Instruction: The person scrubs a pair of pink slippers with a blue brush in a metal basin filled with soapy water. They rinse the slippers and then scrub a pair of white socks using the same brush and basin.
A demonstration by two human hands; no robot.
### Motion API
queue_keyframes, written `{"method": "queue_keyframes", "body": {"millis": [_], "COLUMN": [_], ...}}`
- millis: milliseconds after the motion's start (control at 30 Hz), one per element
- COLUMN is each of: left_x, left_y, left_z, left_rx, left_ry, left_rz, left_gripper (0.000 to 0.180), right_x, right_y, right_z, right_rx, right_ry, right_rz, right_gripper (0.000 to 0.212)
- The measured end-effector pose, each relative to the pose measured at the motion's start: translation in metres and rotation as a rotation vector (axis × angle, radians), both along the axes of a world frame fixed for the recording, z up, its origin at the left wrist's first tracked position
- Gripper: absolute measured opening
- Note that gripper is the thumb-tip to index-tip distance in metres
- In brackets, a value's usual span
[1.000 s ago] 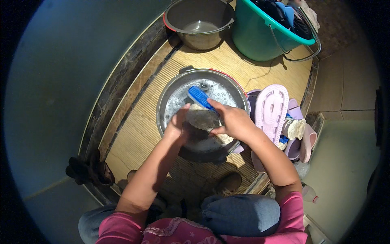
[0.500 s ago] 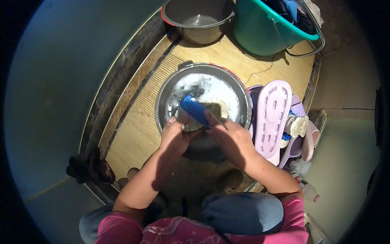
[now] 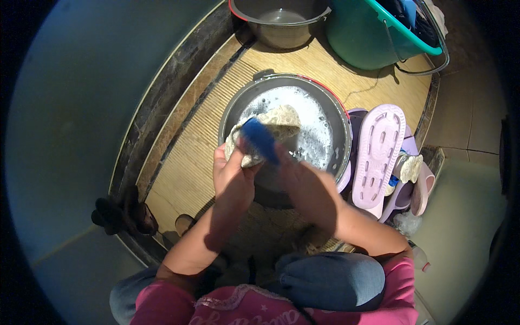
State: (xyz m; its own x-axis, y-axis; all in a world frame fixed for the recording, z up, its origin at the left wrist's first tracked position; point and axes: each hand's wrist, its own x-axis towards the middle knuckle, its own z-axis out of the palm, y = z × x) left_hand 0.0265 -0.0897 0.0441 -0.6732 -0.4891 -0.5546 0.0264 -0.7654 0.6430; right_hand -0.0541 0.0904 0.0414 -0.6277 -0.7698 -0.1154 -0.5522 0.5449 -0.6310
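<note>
Over a round grey basin (image 3: 342,135) of foamy water (image 3: 314,127), my left hand (image 3: 233,176) is closed on the near end of a wet, pale, mottled fabric shoe-like piece (image 3: 283,116). Its rounded far end points away from me above the suds. My right hand (image 3: 303,181) grips a blue brush (image 3: 260,142), which lies across the piece and is smeared by motion. The brush hides part of the piece, and its bristles do not show.
Behind the basin stand a second dark pot (image 3: 281,35) holding some liquid and a green bucket (image 3: 355,38) with dark things inside. Lilac slippers (image 3: 379,157) and other footwear are piled at the right, near a plastic bottle (image 3: 420,259). Ribbed yellowish flooring (image 3: 184,168) lies beneath.
The pale piece has been turned, so more of its rounded end shows above the foam. The brush has swung steeper across it. The whole view has shifted slightly.
</note>
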Motion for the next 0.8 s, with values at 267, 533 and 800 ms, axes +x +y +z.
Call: {"method": "queue_keyframes", "body": {"millis": [267,533,800], "left_x": [-0.003,-0.008,-0.012], "left_y": [0.013,0.018,0.01], "left_z": [-0.007,-0.036,-0.056], "left_rx": [0.0,-0.156,0.203], "left_ry": [-0.013,-0.197,-0.246], "left_rz": [0.031,-0.274,-0.325], "left_gripper": [0.049,0.058,0.05], "right_x": [-0.008,-0.03,0.005], "right_y": [-0.008,-0.014,-0.009], "right_z": [-0.009,-0.032,-0.015], "right_rx": [0.39,0.494,-0.095], "right_ry": [0.028,-0.075,-0.306], "right_rz": [-0.014,-0.07,0.035], "right_gripper": [0.053,0.066,0.06]}}
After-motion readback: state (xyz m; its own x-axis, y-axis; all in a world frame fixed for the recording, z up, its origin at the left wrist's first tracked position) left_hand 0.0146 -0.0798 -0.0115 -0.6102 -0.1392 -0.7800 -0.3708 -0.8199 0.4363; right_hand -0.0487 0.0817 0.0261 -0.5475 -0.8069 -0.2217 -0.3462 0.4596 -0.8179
